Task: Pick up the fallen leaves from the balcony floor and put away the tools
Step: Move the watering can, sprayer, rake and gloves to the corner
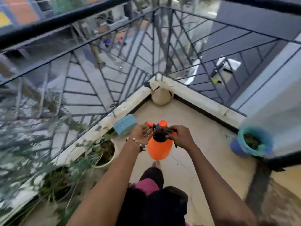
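Observation:
An orange spray bottle (159, 149) with a black pump head and orange cap hangs in the air above the balcony floor (195, 144). My right hand (180, 136) grips its handle and trigger from the right. My left hand (141, 133) is on the left of the pump head, fingers relaxed and spread, touching near the orange nozzle. A blue-green bucket (254, 141) holding green leaves stands at the right by the wall. A few small leaf bits lie on the floor near it.
Black metal railing (114, 66) on a white curb runs round the corner. A cream pot (161, 97) sits in the corner, a light blue box (125, 123) by the curb. Potted plants (102, 150) line the left side. My bare foot (156, 164) shows below the bottle.

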### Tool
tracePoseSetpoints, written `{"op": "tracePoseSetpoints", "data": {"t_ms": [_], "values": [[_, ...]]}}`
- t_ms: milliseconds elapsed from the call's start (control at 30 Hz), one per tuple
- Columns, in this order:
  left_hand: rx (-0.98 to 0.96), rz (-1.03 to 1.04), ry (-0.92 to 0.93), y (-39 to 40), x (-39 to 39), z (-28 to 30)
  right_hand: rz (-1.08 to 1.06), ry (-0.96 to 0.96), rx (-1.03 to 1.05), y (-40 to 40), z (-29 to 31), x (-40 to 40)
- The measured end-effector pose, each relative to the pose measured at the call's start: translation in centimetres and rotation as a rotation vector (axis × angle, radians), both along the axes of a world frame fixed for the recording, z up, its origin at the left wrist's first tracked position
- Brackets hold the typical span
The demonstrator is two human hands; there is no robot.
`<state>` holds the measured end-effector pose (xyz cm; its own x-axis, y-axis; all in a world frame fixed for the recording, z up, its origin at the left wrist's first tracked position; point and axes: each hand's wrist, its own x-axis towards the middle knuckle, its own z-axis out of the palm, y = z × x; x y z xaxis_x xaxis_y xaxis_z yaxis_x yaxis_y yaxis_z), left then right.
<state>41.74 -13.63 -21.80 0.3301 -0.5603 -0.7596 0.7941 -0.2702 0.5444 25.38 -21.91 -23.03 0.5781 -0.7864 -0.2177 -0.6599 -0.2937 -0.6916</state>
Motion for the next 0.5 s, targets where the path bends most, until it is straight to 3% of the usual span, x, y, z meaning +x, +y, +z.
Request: {"op": "tracePoseSetpoints", "data": {"t_ms": [167,500], "values": [[0.008,-0.158,0.073,-13.1,-0.4,-2.0,-0.209,0.050,0.083,-10.5,-1.6,-1.4],[0.050,-0.276,0.124,-33.7,0.7,-3.6,-0.355,0.243,0.121,-29.2,-3.8,-0.4]]}}
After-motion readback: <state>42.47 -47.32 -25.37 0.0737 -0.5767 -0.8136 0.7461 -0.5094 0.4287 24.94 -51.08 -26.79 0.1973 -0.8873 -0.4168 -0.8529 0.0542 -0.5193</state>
